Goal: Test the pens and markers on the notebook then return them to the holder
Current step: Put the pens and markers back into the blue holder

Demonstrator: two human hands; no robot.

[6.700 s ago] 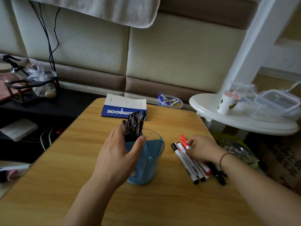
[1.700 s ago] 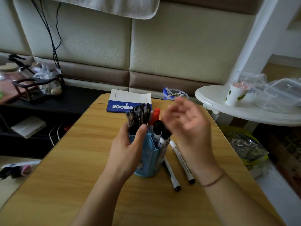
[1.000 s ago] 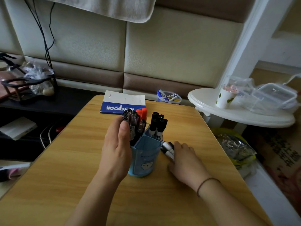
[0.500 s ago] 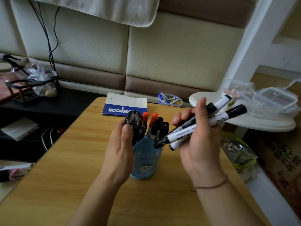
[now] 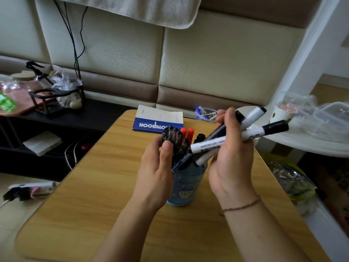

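Steadying the blue plastic pen holder, the left hand grips its rim while white black-capped markers, gripped by the right hand, are angled above it for insertion.

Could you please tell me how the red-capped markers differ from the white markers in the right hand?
The red-capped markers stand upright in the blue holder; the white markers, black-capped, lie slanted in the right hand, lower ends at the holder's rim. All are capped.
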